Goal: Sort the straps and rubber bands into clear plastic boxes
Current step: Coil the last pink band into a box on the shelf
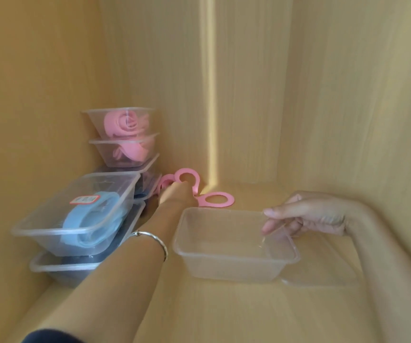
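The empty clear box (pixel 226 266) stands open on the wooden shelf floor (pixel 224 313), and everything else is placed around it. The right hand (pixel 311 219) reaches in from the box's right side and pinches the far right corner of its rim, thumb above and forefinger showing through the wall inside. A clear lid (pixel 323 271) lies flat against the box's right side; whether it runs under the box cannot be told. Just behind the box, toward the back corner of the cupboard, lies the pink strap (pixel 200 199): one ring flat on the floor, another loop lifted off it. The left hand (pixel 177 194) reaches past the box's left side and grips that lifted loop, with most of its fingers hidden behind the back of the hand. A silver bracelet (pixel 155 240) sits on the left wrist, level with the box's left wall. To the left of the box a lidded box (pixel 38 231) holds a light blue strap (pixel 88 224) and carries a red-and-white label (pixel 84 199); it rests tilted on a lower box with dark contents (pixel 58 268). Behind and left of the empty box, two small boxes of pink straps (pixel 122 125) are stacked on further lidded boxes (pixel 147 179).
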Demonstrator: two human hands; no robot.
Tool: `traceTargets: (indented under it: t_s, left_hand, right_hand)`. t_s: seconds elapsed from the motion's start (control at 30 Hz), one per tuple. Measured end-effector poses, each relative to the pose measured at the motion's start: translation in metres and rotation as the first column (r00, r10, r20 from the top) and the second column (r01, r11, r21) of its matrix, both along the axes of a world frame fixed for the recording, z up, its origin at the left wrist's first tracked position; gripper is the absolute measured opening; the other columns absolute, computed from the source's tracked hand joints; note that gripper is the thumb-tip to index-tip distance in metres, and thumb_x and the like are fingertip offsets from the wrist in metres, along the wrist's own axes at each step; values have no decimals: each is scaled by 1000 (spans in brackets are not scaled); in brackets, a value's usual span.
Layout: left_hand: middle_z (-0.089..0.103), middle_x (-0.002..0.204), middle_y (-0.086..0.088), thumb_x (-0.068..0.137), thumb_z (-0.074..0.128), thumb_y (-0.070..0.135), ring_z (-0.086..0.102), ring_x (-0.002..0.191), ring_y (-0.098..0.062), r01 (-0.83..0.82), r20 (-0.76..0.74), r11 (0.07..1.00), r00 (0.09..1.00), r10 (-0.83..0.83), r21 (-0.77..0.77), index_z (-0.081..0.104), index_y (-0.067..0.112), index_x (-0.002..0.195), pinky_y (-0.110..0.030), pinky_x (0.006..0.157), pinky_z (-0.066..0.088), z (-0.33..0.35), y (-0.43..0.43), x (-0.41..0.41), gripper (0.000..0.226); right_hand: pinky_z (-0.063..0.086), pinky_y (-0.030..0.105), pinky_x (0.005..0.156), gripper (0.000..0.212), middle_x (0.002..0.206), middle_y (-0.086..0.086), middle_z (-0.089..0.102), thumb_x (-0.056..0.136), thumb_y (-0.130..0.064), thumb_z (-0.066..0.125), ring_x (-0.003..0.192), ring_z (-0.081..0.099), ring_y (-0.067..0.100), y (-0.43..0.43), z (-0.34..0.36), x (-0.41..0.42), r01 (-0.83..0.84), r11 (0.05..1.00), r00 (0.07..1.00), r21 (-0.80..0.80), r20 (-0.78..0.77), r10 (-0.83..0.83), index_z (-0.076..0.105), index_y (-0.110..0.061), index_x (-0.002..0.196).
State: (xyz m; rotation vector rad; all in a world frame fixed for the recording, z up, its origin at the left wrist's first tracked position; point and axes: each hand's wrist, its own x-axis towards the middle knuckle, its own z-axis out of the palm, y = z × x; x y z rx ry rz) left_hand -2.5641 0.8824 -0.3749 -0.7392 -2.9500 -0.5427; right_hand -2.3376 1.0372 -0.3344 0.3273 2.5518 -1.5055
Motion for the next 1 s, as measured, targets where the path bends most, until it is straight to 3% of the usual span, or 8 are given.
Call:
traceTargets:
  t_s: [0.1,0.17,0.23,0.37,0.47,0.63,0.8,1.0]
  left_hand:
    - [61,112,-18,95,45,9,61,94,-32,-21,142,997,990,10,75,50,1,117,-37,74,54,5,7,-3,24]
    - [59,118,-19,97,46,7,61,95,-31,94,68,993,994,-90,-71,44,-2,131,-32,59,51,1,11,-13,35]
    - [54,131,-15,97,50,29,54,100,-23,-30,172,987,985,3,158,41,6,138,-25,49,32,6,16,-14,48]
    - [42,143,-18,89,57,40,45,128,-33,-11,170,998,985,0,64,46,11,137,-29,62,32,-6,28,-35,57]
    - [55,128,-15,89,58,24,55,115,-33,45,129,986,989,-66,160,59,15,119,-35,84,45,-10,31,-36,31]
    - [66,114,-10,89,55,10,61,105,-28,54,137,940,985,-105,337,68,13,107,-30,86,46,-7,35,-26,23]
    - [70,92,-3,83,66,13,66,81,-20,27,103,696,984,-143,717,71,15,89,-20,68,46,37,31,-10,9]
    - [62,97,1,91,53,10,58,80,-14,155,-75,421,977,-201,894,62,21,96,-28,76,47,76,10,33,15]
  right_hand:
    - [40,23,76,46,92,-1,76,57,-60,65,84,68,7,-4,-1,-3,72,997,992,11,-104,-71,81,-20,74]
    - [41,23,84,50,96,-7,76,54,-66,63,95,68,5,-5,-2,-6,114,992,983,59,-148,-105,80,-24,73]
    - [39,26,99,53,95,-12,75,55,-72,59,103,66,2,-5,-4,-9,146,982,979,119,-161,-126,80,-27,75]
    - [35,25,101,48,94,-16,74,63,-74,55,109,59,-1,-9,-5,-11,185,963,977,198,-142,-158,79,-34,73]
    - [35,22,98,37,94,-19,74,80,-64,57,105,58,-5,-12,-6,-11,179,963,980,203,-127,-156,79,-34,74]
    - [40,8,71,34,89,-15,75,87,-49,60,86,63,-13,-20,-2,-9,136,978,986,160,-116,-119,77,-26,69]
    - [37,3,51,29,76,-12,73,88,-40,63,64,60,-7,-25,-2,-9,121,983,985,138,-136,-103,76,-20,70]
    - [32,27,91,35,110,-29,67,74,-60,63,108,54,-13,-37,-5,-15,-1,997,999,79,-53,5,78,-33,90]
